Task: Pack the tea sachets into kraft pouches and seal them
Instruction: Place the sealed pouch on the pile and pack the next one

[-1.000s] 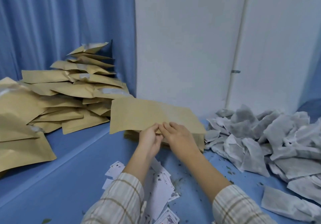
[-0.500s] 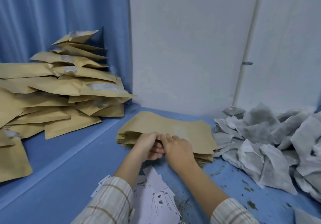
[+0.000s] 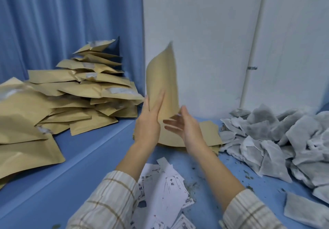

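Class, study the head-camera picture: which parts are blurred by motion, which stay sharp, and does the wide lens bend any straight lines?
Head view: the raised kraft pouch and the right hand are smeared by motion; the left hand is slightly soft; the stacked pouches and sachet heap stay fairly sharp; the wall pipe leans and bows; lighting is even, without glare.

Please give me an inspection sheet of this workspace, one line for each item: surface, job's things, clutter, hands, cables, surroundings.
Surface: blue table, tea crumbs scattered at right.
Job's things: one kraft pouch held upright; flat stack of empty pouches beneath; heap of pouches at left; grey tea sachets heaped at right.
Clutter: printed white paper slips near the sleeves.
Hands: left hand holds the upright pouch, fingers nearly straight; right hand open beside it, blurred.
Cables: nothing seen.
Surroundings: blue curtain, white wall, white pipe.
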`<state>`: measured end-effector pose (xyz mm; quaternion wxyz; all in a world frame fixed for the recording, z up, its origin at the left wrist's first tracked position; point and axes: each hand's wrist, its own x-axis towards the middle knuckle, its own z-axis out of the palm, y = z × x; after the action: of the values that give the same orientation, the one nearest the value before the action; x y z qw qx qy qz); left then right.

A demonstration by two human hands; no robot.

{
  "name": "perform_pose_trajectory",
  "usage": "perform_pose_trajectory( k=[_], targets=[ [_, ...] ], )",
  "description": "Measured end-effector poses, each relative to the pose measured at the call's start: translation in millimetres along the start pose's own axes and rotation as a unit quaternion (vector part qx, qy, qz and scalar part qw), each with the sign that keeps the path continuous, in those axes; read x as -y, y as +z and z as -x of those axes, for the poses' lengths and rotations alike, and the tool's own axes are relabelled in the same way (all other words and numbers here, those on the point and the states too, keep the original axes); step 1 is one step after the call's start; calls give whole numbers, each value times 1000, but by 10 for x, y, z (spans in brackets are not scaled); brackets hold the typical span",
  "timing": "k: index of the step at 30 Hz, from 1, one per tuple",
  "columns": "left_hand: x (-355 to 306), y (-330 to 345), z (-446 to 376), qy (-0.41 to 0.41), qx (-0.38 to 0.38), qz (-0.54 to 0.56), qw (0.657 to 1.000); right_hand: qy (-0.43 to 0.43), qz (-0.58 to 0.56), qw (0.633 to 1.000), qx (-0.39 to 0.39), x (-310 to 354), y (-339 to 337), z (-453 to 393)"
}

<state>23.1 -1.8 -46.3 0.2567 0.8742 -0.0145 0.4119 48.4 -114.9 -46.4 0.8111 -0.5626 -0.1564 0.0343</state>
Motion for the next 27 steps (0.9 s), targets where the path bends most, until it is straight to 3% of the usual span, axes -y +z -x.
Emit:
perform_pose_trajectory(
  k=[3, 6, 8, 10, 13, 16, 19, 22, 24, 27],
  targets=[
    [-96, -178, 112, 73, -9, -155, 985, 19, -120, 993, 8, 260, -88, 90],
    [-135, -276, 306, 141, -73, -223, 962, 14, -122, 992, -28, 303, -200, 247],
    [-124, -290, 469, 166, -62, -275, 945, 25, -98, 992, -71, 214, -252, 369],
    [-100, -263, 636, 120, 84, -302, 942, 56, -75, 990, -105, 58, -320, 468],
    [-51, -202, 873, 16, 342, -211, 916, 106, -70, 981, -147, -178, -412, 620],
    [-163, -197, 988, -72, 451, -39, 889, 149, -96, 975, -131, -371, -488, 756],
    [-323, -169, 1037, -153, 383, 147, 899, 168, -140, 971, -100, -481, -527, 859],
    [-525, -58, 1086, -272, 257, 295, 879, 167, -159, 970, -76, -526, -516, 933],
    [-568, 77, 1085, -321, 190, 278, 885, 164, -165, 971, -61, -541, -513, 979],
    [-625, 186, 1100, -327, 110, 186, 920, 156, -164, 973, -41, -527, -534, 1057]
  ],
)
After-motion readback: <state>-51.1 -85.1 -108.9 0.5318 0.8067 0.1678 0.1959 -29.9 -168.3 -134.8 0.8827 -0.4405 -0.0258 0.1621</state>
